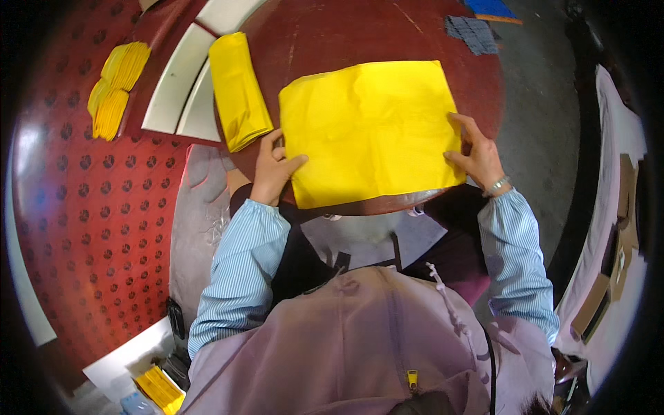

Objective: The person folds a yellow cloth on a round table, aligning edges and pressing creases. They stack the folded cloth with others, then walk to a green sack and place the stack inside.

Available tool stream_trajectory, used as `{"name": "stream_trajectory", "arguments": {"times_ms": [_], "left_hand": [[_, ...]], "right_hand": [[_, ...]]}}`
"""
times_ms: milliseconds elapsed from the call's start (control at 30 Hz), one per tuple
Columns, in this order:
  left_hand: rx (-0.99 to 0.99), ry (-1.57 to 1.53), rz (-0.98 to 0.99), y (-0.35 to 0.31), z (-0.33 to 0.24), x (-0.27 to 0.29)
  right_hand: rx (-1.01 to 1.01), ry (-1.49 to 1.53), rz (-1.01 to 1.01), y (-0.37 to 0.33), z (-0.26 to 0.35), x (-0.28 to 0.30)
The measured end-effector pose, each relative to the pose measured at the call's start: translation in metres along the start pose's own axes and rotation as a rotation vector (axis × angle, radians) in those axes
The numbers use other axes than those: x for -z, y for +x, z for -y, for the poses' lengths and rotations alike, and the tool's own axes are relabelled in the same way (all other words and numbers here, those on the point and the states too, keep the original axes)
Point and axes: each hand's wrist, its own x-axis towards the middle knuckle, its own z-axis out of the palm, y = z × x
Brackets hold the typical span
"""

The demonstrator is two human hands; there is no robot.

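A yellow rectangular sheet (370,131), cloth or paper, is spread over the near part of a dark red round table (339,34). Faint creases cross its surface. My left hand (272,169) pinches its left edge, thumb on top and fingers mostly behind. At the right edge, my right hand (478,153) grips the sheet the same way, thumb and forefinger apart along the side. A folded bundle of yellow sheets (238,93) lies just beyond my left hand, at the table's left rim.
Left of the table are white curved panels (176,83) and a red patterned surface (97,180) with yellow folded stacks (116,86). A grey cloth (472,34) lies at the far right rim. Cardboard pieces (615,256) lie on pale fabric at right. Another yellow stack (159,389) sits lower left.
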Motion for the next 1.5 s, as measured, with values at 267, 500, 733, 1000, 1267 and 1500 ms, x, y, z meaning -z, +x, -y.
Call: {"name": "stream_trajectory", "arguments": {"times_ms": [267,500,733,1000,1267,1500], "left_hand": [[-0.075,0.229,0.132,-0.022,-0.005,0.005],[-0.249,0.38,0.125,-0.028,-0.004,-0.003],[-0.339,0.588,0.057,-0.033,-0.01,-0.004],[-0.857,0.903,-0.25,-0.064,-0.028,-0.038],[-0.856,0.669,0.439,-0.064,0.006,-0.141],[-0.847,0.759,0.416,-0.065,0.019,-0.145]], "right_hand": [[-0.022,-0.012,-0.023,-0.003,-0.004,-0.003],[-0.074,0.018,0.01,-0.002,-0.006,-0.001],[-0.035,0.099,-0.025,-0.002,-0.008,-0.005],[-0.056,0.029,0.006,-0.001,-0.004,-0.001],[-0.053,-0.024,-0.013,-0.005,0.007,0.001],[-0.12,0.159,0.107,-0.012,0.001,0.018]]}}
